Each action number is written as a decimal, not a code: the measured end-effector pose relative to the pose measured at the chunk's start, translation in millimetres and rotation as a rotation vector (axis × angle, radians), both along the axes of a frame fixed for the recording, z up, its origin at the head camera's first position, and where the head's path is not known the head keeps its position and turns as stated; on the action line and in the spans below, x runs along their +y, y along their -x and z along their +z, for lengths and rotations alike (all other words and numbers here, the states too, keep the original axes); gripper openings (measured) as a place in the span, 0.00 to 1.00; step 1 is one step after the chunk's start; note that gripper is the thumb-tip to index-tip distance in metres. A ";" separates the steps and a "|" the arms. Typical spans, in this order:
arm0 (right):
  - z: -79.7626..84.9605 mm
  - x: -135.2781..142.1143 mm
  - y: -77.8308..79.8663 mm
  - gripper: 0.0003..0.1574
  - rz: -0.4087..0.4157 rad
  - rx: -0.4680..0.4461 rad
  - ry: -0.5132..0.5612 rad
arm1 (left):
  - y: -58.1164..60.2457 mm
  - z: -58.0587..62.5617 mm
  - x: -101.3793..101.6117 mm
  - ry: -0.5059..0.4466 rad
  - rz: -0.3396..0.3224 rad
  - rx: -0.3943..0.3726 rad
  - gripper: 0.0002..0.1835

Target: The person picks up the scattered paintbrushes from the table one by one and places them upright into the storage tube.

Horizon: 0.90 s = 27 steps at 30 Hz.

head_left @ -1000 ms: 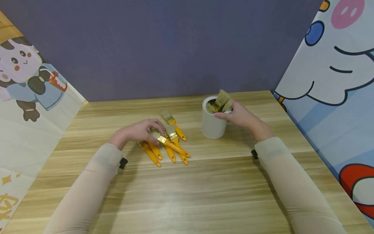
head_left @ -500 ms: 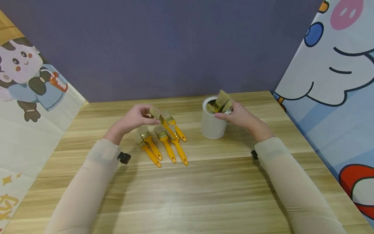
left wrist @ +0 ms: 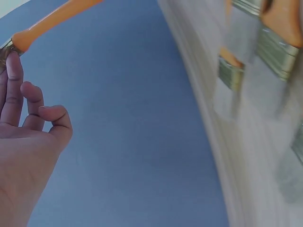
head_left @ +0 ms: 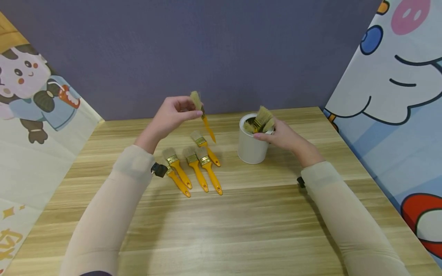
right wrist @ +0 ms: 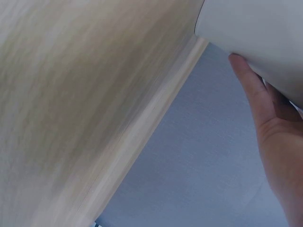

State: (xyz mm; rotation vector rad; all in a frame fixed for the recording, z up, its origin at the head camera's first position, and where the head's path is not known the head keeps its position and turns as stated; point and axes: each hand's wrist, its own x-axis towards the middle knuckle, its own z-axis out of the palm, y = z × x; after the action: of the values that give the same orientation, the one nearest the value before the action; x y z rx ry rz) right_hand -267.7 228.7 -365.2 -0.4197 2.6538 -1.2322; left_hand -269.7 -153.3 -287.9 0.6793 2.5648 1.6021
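My left hand [head_left: 174,115] pinches a paintbrush [head_left: 208,129] near its metal band, raised over the back of the table. Its bristles point up and its orange handle slants down to the right. In the left wrist view the brush's handle [left wrist: 57,21] crosses the top left corner. My right hand [head_left: 290,138] holds the rim of a white can [head_left: 251,148] standing upright, thumb at the near side. Several paintbrushes [head_left: 264,116] stick out of the can, bristles up; their handles are hidden inside. In the right wrist view, fingers touch the can's wall [right wrist: 258,35].
Several more paintbrushes [head_left: 197,174] lie on the wooden table [head_left: 235,230] left of the can, handles toward me, some overlapping. One brush [head_left: 211,154] lies farther back. A dark blue wall [head_left: 207,57] rises behind the table, with cartoon-printed panels [head_left: 397,88] at the sides.
My left hand has lifted one paintbrush off the group and carried it up, back and slightly right. The right hand and the can have stayed in place.
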 end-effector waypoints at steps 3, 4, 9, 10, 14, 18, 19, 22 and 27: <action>0.3 -0.3 0.0 0.53 0.001 0.006 -0.003 | 3.1 9.3 8.8 -0.038 -0.024 0.011 0.12; 0.4 -0.4 -0.1 0.53 0.002 0.007 -0.003 | 3.7 12.7 11.5 -0.051 -0.032 0.013 0.12; 1.3 -0.5 -0.8 0.53 0.003 0.012 -0.002 | 5.1 30.2 25.1 -0.101 -0.056 0.030 0.13; 1.4 -0.3 -0.8 0.53 0.004 0.012 -0.002 | 5.2 33.6 27.8 -0.107 -0.056 0.036 0.14; 2.4 0.1 -0.8 0.55 0.005 0.012 -0.013 | 4.4 46.3 40.2 -0.159 -0.072 0.049 0.15; 3.5 0.1 -2.1 0.55 0.007 0.003 -0.013 | 4.7 56.2 56.8 -0.232 -0.101 0.066 0.14; 3.7 0.0 -2.6 0.54 0.008 0.005 -0.014 | 5.2 58.3 61.4 -0.244 -0.109 0.076 0.13; 3.7 -0.5 -3.3 0.51 0.011 0.018 -0.014 | 6.5 62.7 75.5 -0.255 -0.128 0.108 0.13; 1.8 -0.1 -2.0 0.53 0.022 0.033 -0.004 | 8.1 64.2 96.6 -0.217 -0.175 0.155 0.13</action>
State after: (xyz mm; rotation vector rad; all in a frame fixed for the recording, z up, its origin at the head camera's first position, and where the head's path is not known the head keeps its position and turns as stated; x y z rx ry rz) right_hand -265.7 228.6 -363.4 -0.4710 2.6714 -1.2235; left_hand -277.8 -56.7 -223.7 1.0529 2.3687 1.8510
